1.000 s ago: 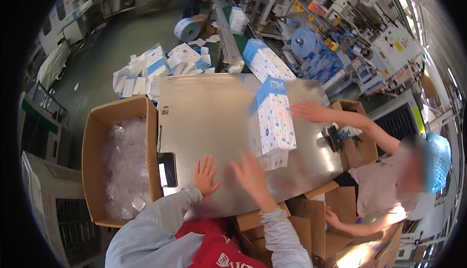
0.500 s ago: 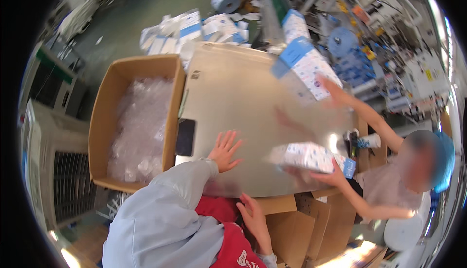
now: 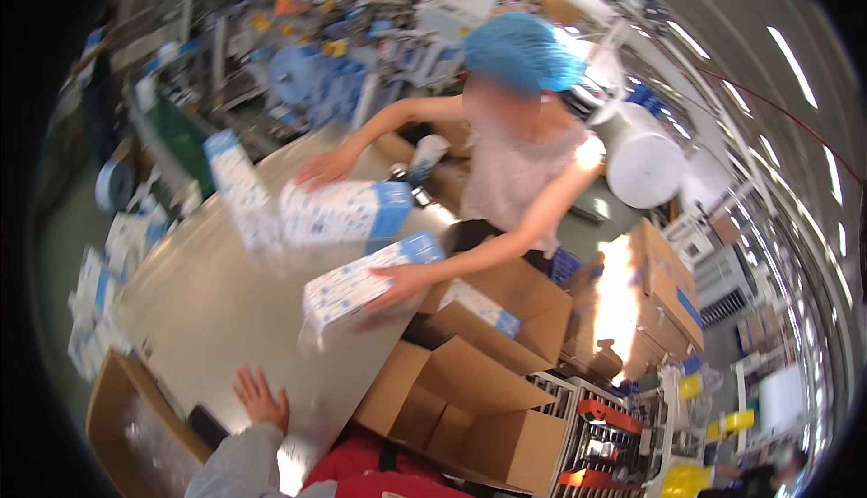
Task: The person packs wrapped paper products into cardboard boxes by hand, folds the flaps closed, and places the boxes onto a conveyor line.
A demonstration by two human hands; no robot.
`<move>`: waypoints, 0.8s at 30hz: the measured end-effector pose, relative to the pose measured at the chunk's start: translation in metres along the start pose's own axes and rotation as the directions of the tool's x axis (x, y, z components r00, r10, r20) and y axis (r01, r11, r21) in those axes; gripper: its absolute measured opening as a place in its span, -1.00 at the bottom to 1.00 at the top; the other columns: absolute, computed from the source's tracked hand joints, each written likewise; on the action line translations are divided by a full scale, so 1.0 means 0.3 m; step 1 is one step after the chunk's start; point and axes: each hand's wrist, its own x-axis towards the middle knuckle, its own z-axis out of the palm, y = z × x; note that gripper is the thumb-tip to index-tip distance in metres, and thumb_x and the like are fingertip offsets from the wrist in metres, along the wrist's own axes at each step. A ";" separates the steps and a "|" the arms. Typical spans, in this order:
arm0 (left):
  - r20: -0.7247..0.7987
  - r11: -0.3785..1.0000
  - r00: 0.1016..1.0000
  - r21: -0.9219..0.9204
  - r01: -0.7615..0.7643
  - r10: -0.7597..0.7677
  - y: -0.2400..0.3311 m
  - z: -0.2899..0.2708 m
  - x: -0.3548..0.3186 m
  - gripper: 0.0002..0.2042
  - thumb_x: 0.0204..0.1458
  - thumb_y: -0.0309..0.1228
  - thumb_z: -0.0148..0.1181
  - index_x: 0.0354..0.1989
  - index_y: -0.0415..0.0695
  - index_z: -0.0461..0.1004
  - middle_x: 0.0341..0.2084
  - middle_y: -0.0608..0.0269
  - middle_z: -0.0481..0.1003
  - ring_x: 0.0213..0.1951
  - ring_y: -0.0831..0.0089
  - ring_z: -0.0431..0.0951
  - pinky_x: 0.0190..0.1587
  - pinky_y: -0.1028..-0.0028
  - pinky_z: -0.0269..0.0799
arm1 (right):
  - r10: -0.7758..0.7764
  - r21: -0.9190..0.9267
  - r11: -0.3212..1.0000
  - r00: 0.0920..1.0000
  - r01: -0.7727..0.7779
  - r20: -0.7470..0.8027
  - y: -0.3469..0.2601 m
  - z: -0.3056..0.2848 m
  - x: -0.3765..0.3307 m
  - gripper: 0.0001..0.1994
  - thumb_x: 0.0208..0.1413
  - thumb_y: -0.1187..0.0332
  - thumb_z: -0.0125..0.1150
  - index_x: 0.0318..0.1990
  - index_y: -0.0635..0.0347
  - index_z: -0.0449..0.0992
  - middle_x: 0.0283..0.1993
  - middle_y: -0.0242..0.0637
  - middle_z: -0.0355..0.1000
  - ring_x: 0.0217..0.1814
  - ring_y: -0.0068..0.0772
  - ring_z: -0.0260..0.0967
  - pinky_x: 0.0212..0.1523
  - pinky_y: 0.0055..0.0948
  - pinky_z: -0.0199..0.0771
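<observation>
My left hand rests over the near part of the metal table, fingers spread, holding nothing. A black flat device lies just to its left. My right hand is out of the picture. Across the table, a co-worker in a blue hair net holds a white patterned pack with a blue end in one hand. The co-worker's other hand touches a second such pack. A third pack stands beside it, farther left.
An open cardboard box sits at the table's right edge. Beyond it, another open box contains a white and blue pack. A carton of clear plastic pieces is at lower left. A roller conveyor runs at right.
The view has swung to the right, bringing the co-worker and boxes toward the middle. My right hand has left the picture. The packs are now closer together near the co-worker.
</observation>
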 end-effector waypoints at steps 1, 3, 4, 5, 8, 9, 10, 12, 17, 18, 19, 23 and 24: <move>-0.008 1.000 1.000 0.009 -0.006 0.006 0.001 -0.006 -0.013 -0.26 0.00 -0.19 0.05 0.31 -0.27 -0.07 0.33 -0.21 -0.23 0.37 -0.07 -0.35 0.32 -0.05 -0.49 | -0.132 -0.110 0.987 0.978 0.115 -0.161 -0.029 -0.108 0.049 -0.75 0.16 0.38 0.13 -0.06 0.29 0.47 -0.24 -0.27 0.48 -0.23 -0.56 0.41 -0.23 -0.64 0.39; -0.094 0.997 0.994 0.060 -0.052 0.057 -0.012 0.027 -0.026 -0.26 -0.02 -0.21 0.05 0.32 -0.26 -0.08 0.33 -0.20 -0.22 0.37 -0.06 -0.33 0.33 -0.03 -0.47 | -0.367 -0.368 0.904 0.838 0.219 -0.403 -0.085 -0.335 0.143 -0.75 0.16 0.38 0.13 -0.05 0.29 0.46 -0.23 -0.27 0.48 -0.23 -0.55 0.41 -0.22 -0.63 0.39; -0.169 0.991 0.980 0.103 -0.086 0.102 -0.025 0.051 -0.024 -0.26 -0.03 -0.22 0.05 0.32 -0.26 -0.08 0.33 -0.20 -0.22 0.37 -0.06 -0.32 0.33 -0.03 -0.46 | -0.435 -0.464 0.861 0.773 0.207 -0.462 -0.106 -0.423 0.178 -0.75 0.16 0.37 0.13 -0.05 0.29 0.46 -0.23 -0.27 0.48 -0.23 -0.55 0.41 -0.22 -0.63 0.39; -0.164 0.990 0.982 0.114 -0.079 0.098 -0.031 0.044 -0.030 -0.26 -0.03 -0.23 0.04 0.32 -0.26 -0.08 0.33 -0.20 -0.21 0.37 -0.06 -0.32 0.33 -0.02 -0.46 | -0.479 -0.539 0.824 0.725 0.176 -0.495 -0.114 -0.512 0.216 -0.75 0.16 0.37 0.13 -0.05 0.29 0.46 -0.23 -0.27 0.48 -0.23 -0.54 0.41 -0.22 -0.62 0.39; -0.093 0.990 0.992 0.117 -0.079 0.090 -0.017 0.028 -0.025 -0.26 -0.03 -0.23 0.04 0.32 -0.26 -0.09 0.33 -0.19 -0.21 0.37 -0.05 -0.30 0.33 -0.01 -0.45 | -0.518 -0.682 0.731 0.668 0.022 -0.534 -0.179 -0.743 0.259 -0.75 0.16 0.37 0.12 -0.05 0.28 0.46 -0.22 -0.26 0.48 -0.22 -0.53 0.41 -0.21 -0.62 0.39; -0.070 0.990 0.995 0.125 -0.068 0.077 -0.006 0.016 -0.025 -0.26 -0.03 -0.24 0.04 0.32 -0.26 -0.09 0.33 -0.19 -0.21 0.37 -0.05 -0.30 0.33 -0.01 -0.45 | -0.495 -0.691 0.723 0.678 -0.025 -0.543 -0.160 -0.788 0.281 -0.75 0.16 0.37 0.12 -0.05 0.28 0.46 -0.22 -0.26 0.48 -0.22 -0.53 0.41 -0.21 -0.61 0.39; -0.045 0.990 0.997 0.131 -0.058 0.064 -0.001 0.010 -0.023 -0.26 -0.02 -0.24 0.04 0.32 -0.27 -0.09 0.33 -0.19 -0.20 0.37 -0.05 -0.30 0.33 -0.01 -0.44 | -0.474 -0.695 0.717 0.693 -0.054 -0.543 -0.137 -0.830 0.295 -0.75 0.16 0.37 0.12 -0.04 0.28 0.46 -0.22 -0.26 0.48 -0.22 -0.53 0.41 -0.21 -0.61 0.39; -0.111 0.988 0.992 0.147 -0.049 0.065 -0.043 0.007 -0.040 -0.27 0.00 -0.24 0.02 0.33 -0.23 -0.10 0.34 -0.17 -0.20 0.37 -0.04 -0.27 0.33 0.00 -0.42 | -0.452 -0.679 0.732 0.707 -0.055 -0.544 -0.120 -0.862 0.305 -0.75 0.16 0.37 0.12 -0.04 0.28 0.45 -0.22 -0.26 0.48 -0.21 -0.52 0.41 -0.20 -0.61 0.39; 0.079 0.977 0.995 0.209 0.040 -0.058 -0.085 0.061 -0.022 -0.27 0.02 -0.22 -0.01 0.35 -0.20 -0.13 0.34 -0.16 -0.19 0.37 -0.02 -0.25 0.33 0.00 -0.41 | -0.393 -0.686 0.725 0.775 -0.069 -0.494 -0.080 -0.771 0.439 -0.75 0.16 0.37 0.12 -0.03 0.27 0.45 -0.21 -0.25 0.48 -0.20 -0.51 0.41 -0.19 -0.59 0.39; 0.065 0.979 0.998 0.202 -0.017 0.004 -0.077 0.094 -0.012 -0.28 0.02 -0.21 -0.01 0.34 -0.20 -0.12 0.34 -0.17 -0.18 0.37 -0.02 -0.24 0.33 0.00 -0.40 | -0.382 -0.695 0.714 0.787 -0.081 -0.485 -0.082 -0.756 0.456 -0.75 0.16 0.37 0.11 -0.03 0.27 0.45 -0.21 -0.25 0.48 -0.20 -0.51 0.41 -0.19 -0.59 0.39; 0.048 0.978 0.997 0.195 -0.071 0.063 -0.059 0.106 -0.008 -0.28 0.02 -0.21 -0.01 0.34 -0.21 -0.11 0.33 -0.17 -0.18 0.37 -0.03 -0.24 0.33 -0.01 -0.40 | -0.373 -0.701 0.707 0.796 -0.088 -0.476 -0.088 -0.744 0.472 -0.75 0.16 0.37 0.11 -0.03 0.27 0.45 -0.21 -0.25 0.48 -0.20 -0.50 0.41 -0.19 -0.59 0.39; -0.069 0.963 0.973 0.174 -0.208 0.222 -0.012 0.095 -0.026 -0.29 0.02 -0.21 0.01 0.33 -0.22 -0.07 0.32 -0.21 -0.16 0.36 -0.05 -0.22 0.32 -0.02 -0.38 | -0.354 -0.707 0.702 0.821 -0.083 -0.448 -0.082 -0.709 0.528 -0.74 0.16 0.37 0.11 -0.02 0.26 0.44 -0.20 -0.24 0.48 -0.19 -0.49 0.41 -0.18 -0.58 0.39; -0.098 0.957 0.962 0.171 -0.235 0.254 -0.010 0.101 -0.026 -0.29 0.02 -0.21 0.01 0.33 -0.22 -0.07 0.32 -0.21 -0.16 0.36 -0.06 -0.21 0.32 -0.03 -0.37 | -0.346 -0.703 0.707 0.828 -0.080 -0.441 -0.079 -0.696 0.535 -0.74 0.16 0.37 0.11 -0.02 0.26 0.44 -0.20 -0.24 0.48 -0.18 -0.49 0.41 -0.17 -0.57 0.39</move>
